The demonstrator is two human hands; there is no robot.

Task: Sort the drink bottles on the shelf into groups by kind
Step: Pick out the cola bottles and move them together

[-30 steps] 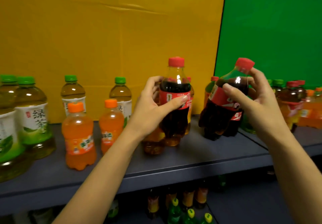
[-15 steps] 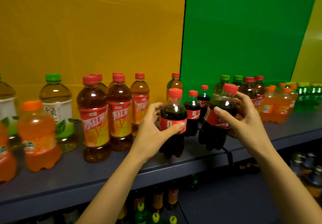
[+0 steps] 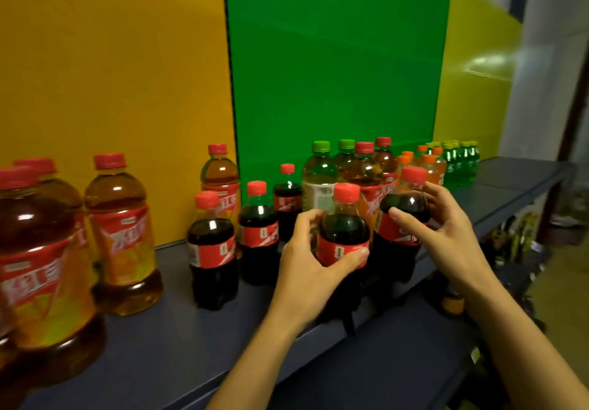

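Your left hand [image 3: 306, 263] grips the first cola bottle [image 3: 345, 234] around its red label, thumb across the front and fingers curled behind. Your right hand [image 3: 446, 234] grips the second cola bottle [image 3: 404, 215] just beside it, its cap leaning a little right. Both are at the front edge of the grey shelf [image 3: 191, 330]; you cannot tell whether their bases touch it. Just left stand 3 more cola bottles [image 3: 258, 234] in a diagonal row. Iced red tea bottles [image 3: 122, 234] stand at far left. Behind your hands are green tea bottles [image 3: 320, 173], then orange soda bottles [image 3: 428, 167] and green soda bottles [image 3: 459, 161] further right.
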